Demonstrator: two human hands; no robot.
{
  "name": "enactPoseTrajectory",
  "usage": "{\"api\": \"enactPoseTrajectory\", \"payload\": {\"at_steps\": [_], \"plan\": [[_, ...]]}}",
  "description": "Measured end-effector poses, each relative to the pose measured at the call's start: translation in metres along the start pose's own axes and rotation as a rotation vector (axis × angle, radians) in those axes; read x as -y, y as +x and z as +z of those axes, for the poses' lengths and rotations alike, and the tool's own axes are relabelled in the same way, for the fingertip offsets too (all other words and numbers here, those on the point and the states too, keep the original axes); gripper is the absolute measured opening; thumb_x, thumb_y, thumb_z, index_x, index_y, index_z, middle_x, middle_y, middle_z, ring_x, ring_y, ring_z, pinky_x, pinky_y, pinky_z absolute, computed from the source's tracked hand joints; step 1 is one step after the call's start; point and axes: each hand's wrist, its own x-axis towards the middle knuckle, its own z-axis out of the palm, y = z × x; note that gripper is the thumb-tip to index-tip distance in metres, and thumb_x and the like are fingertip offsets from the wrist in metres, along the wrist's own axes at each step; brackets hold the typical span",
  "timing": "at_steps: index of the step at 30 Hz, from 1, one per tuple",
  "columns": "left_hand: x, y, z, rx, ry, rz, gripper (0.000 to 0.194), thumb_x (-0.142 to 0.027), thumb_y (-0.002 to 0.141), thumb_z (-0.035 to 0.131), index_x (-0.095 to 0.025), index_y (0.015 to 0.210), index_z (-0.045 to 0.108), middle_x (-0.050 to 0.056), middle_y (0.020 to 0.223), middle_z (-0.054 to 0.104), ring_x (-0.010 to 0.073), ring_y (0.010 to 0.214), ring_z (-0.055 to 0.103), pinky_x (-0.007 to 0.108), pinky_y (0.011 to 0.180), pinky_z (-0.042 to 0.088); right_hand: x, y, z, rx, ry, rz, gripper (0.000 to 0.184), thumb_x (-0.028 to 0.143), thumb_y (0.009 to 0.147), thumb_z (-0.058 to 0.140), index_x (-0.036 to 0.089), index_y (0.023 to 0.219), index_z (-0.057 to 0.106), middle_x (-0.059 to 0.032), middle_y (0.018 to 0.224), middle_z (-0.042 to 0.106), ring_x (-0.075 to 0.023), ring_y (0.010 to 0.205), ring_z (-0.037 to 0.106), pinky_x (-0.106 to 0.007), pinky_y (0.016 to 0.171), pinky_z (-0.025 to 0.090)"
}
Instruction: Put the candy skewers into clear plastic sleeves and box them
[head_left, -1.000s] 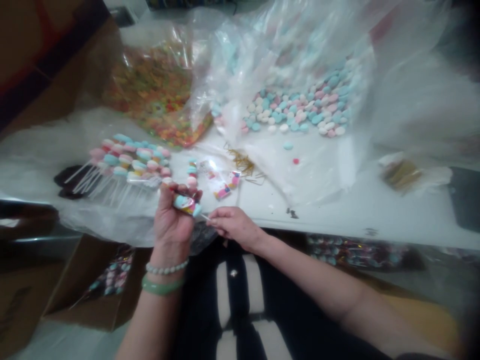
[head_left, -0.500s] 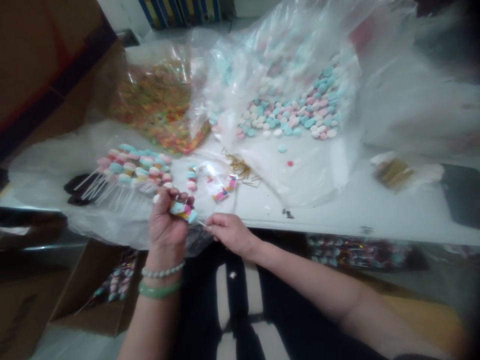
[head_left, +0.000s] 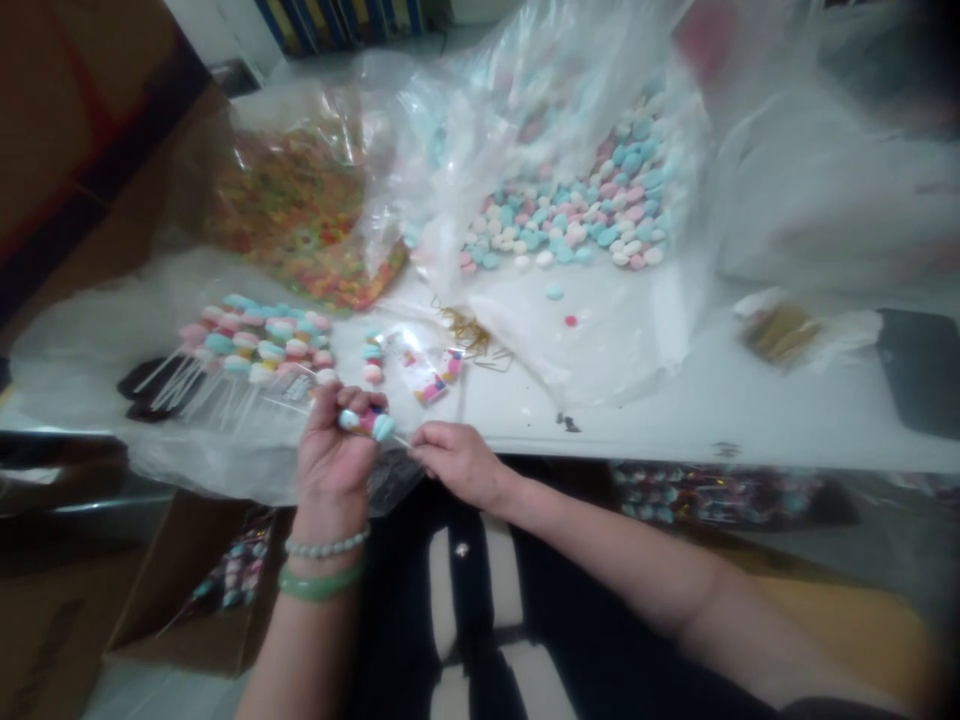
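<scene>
My left hand [head_left: 332, 450] is shut around a white stick threaded with pastel pink, blue and white sweets [head_left: 366, 422], its fingers covering part of them. My right hand [head_left: 459, 463] pinches the stick's thin end [head_left: 402, 437], just right of the sweets. Behind my left hand lies a bunch of finished sweet sticks [head_left: 255, 345], their white sticks fanning toward me. A short row of loose sweets [head_left: 373, 358] and small printed packets [head_left: 427, 375] sit just beyond my hands. A large spread of pastel sweets [head_left: 562, 215] lies in clear plastic further back.
A clear bag of multicoloured small sweets [head_left: 300, 215] sits back left, beside thin gold ties [head_left: 465, 330]. A white table edge [head_left: 675, 462] runs in front of me. Below left, a cardboard box [head_left: 187, 620] holds wrapped sticks. A dark flat object [head_left: 919, 370] lies far right.
The stick with its sweets has turned from a tilt to nearly level between my hands. The whole scene has shifted slightly in view as my head moved.
</scene>
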Motion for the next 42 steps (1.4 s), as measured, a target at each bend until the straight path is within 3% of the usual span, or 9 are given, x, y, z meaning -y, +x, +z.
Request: {"api": "enactPoseTrajectory", "payload": {"at_steps": [4, 8, 16, 19, 24, 29, 34, 38, 42], "plan": [[0.003, -0.002, 0.000, 0.046, -0.044, 0.040, 0.019, -0.026, 0.097, 0.060, -0.016, 0.080, 0.058, -0.007, 0.063, 0.052, 0.0050, 0.055, 0.052, 0.024, 0.071, 0.054, 0.003, 0.003, -0.001, 0.035, 0.140, 0.062, 0.011, 0.019, 0.082, 0.059, 0.018, 0.071, 0.060, 0.0071, 0.054, 0.050, -0.0093, 0.056, 0.046, -0.021, 0.059, 0.037], [0.004, -0.003, -0.001, 0.100, -0.046, 0.023, 0.019, -0.033, 0.097, 0.060, -0.017, 0.087, 0.061, -0.007, 0.063, 0.054, 0.0059, 0.055, 0.053, 0.027, 0.073, 0.055, 0.000, 0.005, -0.001, 0.117, 0.366, 0.210, 0.008, 0.021, 0.077, 0.062, 0.018, 0.070, 0.058, 0.0081, 0.049, 0.046, -0.0072, 0.047, 0.038, -0.019, 0.047, 0.027], [0.006, -0.004, 0.000, 0.040, 0.285, -0.030, 0.035, -0.049, 0.093, 0.060, -0.016, 0.084, 0.065, -0.003, 0.061, 0.056, 0.0126, 0.054, 0.057, 0.031, 0.066, 0.057, -0.015, 0.012, -0.002, 0.224, 0.577, 0.267, 0.014, 0.026, 0.070, 0.066, 0.014, 0.075, 0.063, 0.0069, 0.049, 0.048, -0.0048, 0.041, 0.033, -0.019, 0.041, 0.017], [0.008, -0.003, 0.000, 0.016, 0.224, -0.047, 0.036, -0.050, 0.093, 0.060, -0.016, 0.080, 0.063, -0.004, 0.060, 0.054, 0.0106, 0.051, 0.055, 0.029, 0.066, 0.057, -0.012, 0.011, -0.004, 0.207, 0.540, 0.230, 0.013, 0.027, 0.073, 0.065, 0.015, 0.075, 0.062, 0.0075, 0.049, 0.047, -0.0052, 0.042, 0.033, -0.019, 0.041, 0.018], [0.009, 0.003, -0.002, -0.136, 0.027, 0.026, 0.032, -0.034, 0.100, 0.054, -0.017, 0.072, 0.056, -0.006, 0.057, 0.050, 0.0067, 0.051, 0.053, 0.024, 0.069, 0.056, 0.000, 0.006, -0.001, 0.102, 0.274, 0.137, 0.010, 0.021, 0.080, 0.061, 0.017, 0.071, 0.059, 0.0081, 0.051, 0.048, -0.0062, 0.047, 0.039, -0.019, 0.048, 0.029], [0.010, 0.006, -0.006, -0.206, 0.030, 0.058, 0.026, -0.021, 0.097, 0.058, -0.016, 0.072, 0.057, -0.004, 0.061, 0.055, 0.0076, 0.055, 0.056, 0.026, 0.072, 0.056, 0.006, 0.004, 0.001, 0.051, 0.161, 0.167, 0.012, 0.017, 0.083, 0.059, 0.018, 0.071, 0.059, 0.0083, 0.051, 0.049, -0.0069, 0.049, 0.041, -0.020, 0.052, 0.034], [0.011, 0.003, -0.009, -0.100, 0.066, 0.065, 0.020, -0.019, 0.097, 0.057, -0.015, 0.077, 0.060, -0.004, 0.064, 0.056, 0.0092, 0.059, 0.057, 0.030, 0.073, 0.057, 0.002, 0.006, 0.001, 0.097, 0.211, 0.203, 0.014, 0.018, 0.082, 0.060, 0.018, 0.069, 0.058, 0.0080, 0.050, 0.049, -0.0058, 0.045, 0.039, -0.019, 0.048, 0.031], [0.013, 0.001, -0.011, 0.049, 0.124, -0.021, 0.020, -0.030, 0.096, 0.060, -0.016, 0.082, 0.062, -0.005, 0.066, 0.054, 0.0095, 0.055, 0.053, 0.033, 0.071, 0.058, -0.009, 0.010, 0.001, 0.135, 0.379, 0.271, 0.008, 0.021, 0.077, 0.060, 0.017, 0.071, 0.059, 0.0078, 0.048, 0.049, -0.0058, 0.041, 0.036, -0.018, 0.041, 0.025], [0.015, 0.002, -0.012, 0.121, 0.144, -0.101, 0.024, -0.039, 0.091, 0.068, -0.016, 0.086, 0.063, -0.005, 0.066, 0.051, 0.0091, 0.056, 0.053, 0.032, 0.072, 0.058, -0.016, 0.013, -0.001, 0.184, 0.505, 0.256, 0.011, 0.027, 0.075, 0.063, 0.016, 0.075, 0.061, 0.0066, 0.049, 0.050, -0.0058, 0.040, 0.036, -0.018, 0.039, 0.023]]}}
